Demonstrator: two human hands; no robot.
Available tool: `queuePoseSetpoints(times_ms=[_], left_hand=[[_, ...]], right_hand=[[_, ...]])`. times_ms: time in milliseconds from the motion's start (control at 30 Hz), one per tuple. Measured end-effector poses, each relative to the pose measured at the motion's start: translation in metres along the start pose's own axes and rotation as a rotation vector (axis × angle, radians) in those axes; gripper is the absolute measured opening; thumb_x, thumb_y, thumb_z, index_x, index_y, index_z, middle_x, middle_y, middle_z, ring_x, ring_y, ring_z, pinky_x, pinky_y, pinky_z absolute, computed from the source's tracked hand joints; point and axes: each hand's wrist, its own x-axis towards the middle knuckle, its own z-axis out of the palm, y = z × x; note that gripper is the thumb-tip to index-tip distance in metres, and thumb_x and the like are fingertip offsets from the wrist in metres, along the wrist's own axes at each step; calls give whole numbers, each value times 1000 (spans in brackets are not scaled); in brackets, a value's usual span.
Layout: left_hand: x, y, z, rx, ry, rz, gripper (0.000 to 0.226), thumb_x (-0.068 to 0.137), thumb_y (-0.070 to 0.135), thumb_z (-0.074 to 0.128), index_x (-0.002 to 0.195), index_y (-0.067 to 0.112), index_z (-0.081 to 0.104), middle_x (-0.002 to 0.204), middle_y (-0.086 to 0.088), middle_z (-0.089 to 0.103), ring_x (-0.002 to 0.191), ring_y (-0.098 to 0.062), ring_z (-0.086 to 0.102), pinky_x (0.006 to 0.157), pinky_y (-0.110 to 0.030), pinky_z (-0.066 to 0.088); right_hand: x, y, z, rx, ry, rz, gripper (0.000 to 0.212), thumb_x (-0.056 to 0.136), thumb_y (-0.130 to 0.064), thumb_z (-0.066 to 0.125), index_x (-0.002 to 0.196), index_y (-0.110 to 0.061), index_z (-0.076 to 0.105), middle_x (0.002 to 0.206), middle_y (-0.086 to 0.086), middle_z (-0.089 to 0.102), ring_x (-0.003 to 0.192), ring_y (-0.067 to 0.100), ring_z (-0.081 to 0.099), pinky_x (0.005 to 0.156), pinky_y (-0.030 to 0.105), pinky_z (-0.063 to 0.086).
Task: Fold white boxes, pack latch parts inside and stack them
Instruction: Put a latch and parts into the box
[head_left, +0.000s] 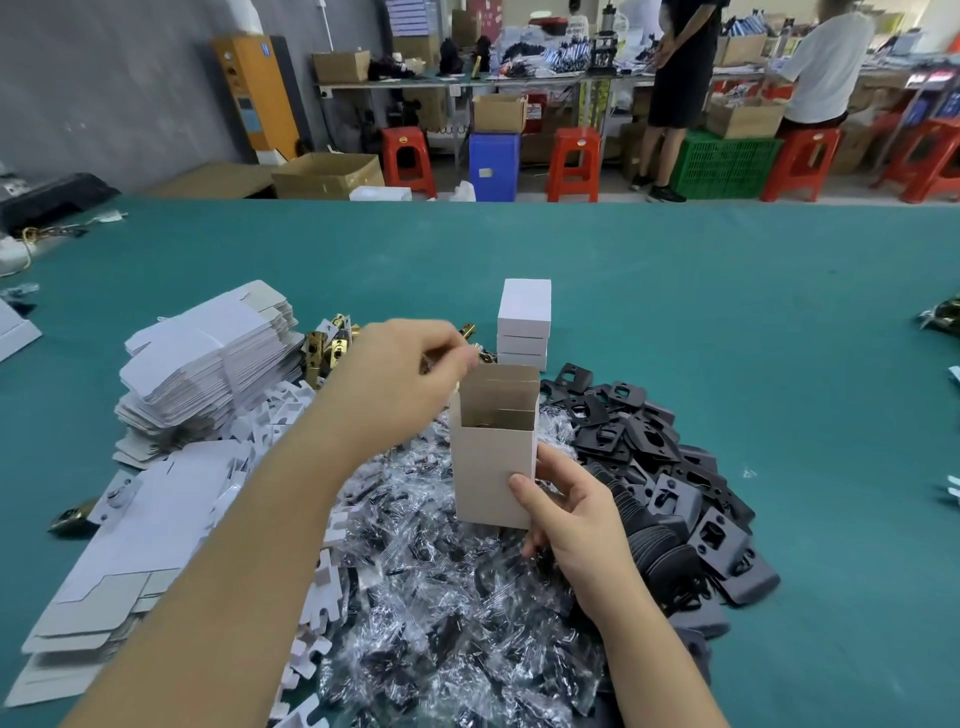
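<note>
Open box held upright above the bench, mouth up, top flaps raised; taken as landmark. The right hand grips its lower right corner, thumb on the near face, fingers round the right side. The left hand hovers at the box's upper left rim, fingertips pinched together at the mouth; what they pinch is blurred and cannot be told. Inside the mouth a brown inner flap shows; the contents cannot be made out.

Behind the box, just beyond its rear flap, stands a stack of closed white boxes, edges aligned. Left of the box lies a heap of flat blanks, with more blanks running to the near left edge of view. Between the blanks and the stack, behind the left hand, lie brass latches. Under and before the box spreads a pile of clear bags with dark parts. Right of the box lies a pile of black plates, touching the bags.

Bare green bench extends right of the plates and behind the stack to the far edge. Beyond that edge stand red stools, a blue bin and a green crate.
</note>
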Motion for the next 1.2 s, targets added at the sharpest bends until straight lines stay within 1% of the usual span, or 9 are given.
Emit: queuePoseSetpoints(times_ms=[133,200,267,400,533,667,867,1100,1200], left_hand=[[5,-27,-14,90,92,-204,20,104,28,54,88,25,67,71,7,71,51,-5,55,52,-27,39],[4,-49,-17,184,8,-320,18,104,16,50,111,24,64,89,2,74,62,-5,60,56,-28,44],[0,-70,-20,329,-93,-384,29,103,9,50,126,19,63,110,-6,73,83,-21,65,72,-38,55],[-14,-101,-25,538,-221,-446,32,99,11,53,123,26,69,126,-3,69,90,-21,62,79,-36,54],[-24,-119,-21,607,-322,-514,27,100,25,58,125,30,67,125,1,67,84,-15,70,88,-40,57],[-25,-126,-15,596,-346,-549,32,100,29,59,132,25,64,123,-3,70,98,-22,69,91,-43,58],[-25,-128,-6,615,-295,-619,20,95,31,67,109,18,74,105,-3,73,86,-22,68,82,-39,60],[-22,-126,-5,597,-251,-644,8,85,17,73,85,10,76,81,-8,74,77,-25,71,73,-37,61],[-18,-119,-8,600,-212,-629,9,89,20,72,81,16,73,78,-2,70,76,-24,68,73,-37,59]], right_hand=[[-2,0,1,49,42,-10,47,84,-24,78,130,-24,69,112,-2,76,48,7,54,39,23,45],[-3,-1,1,62,51,-15,54,77,-32,80,130,-22,69,111,0,77,43,10,49,36,22,42],[-3,0,1,56,48,-18,55,76,-32,81,129,-23,70,112,-1,77,41,10,47,35,21,40],[-3,-1,4,69,38,-26,46,78,-25,82,122,-29,73,114,-6,77,47,2,59,42,14,45],[-3,-5,7,90,25,-20,37,79,-20,81,108,-44,77,112,-8,78,52,-1,63,50,9,48],[-4,-6,6,63,33,-8,43,78,-26,81,120,-33,71,115,-10,77,53,-2,63,51,9,48],[-4,-5,5,37,37,-8,44,82,-25,80,124,-30,70,113,-10,77,49,0,61,48,11,47],[-3,-6,5,27,31,-13,37,90,-10,76,118,-34,71,111,-10,77,51,-2,61,51,10,49],[-3,-6,4,22,33,-11,38,91,-10,75,118,-35,71,111,-11,77,52,-3,62,51,10,49]])
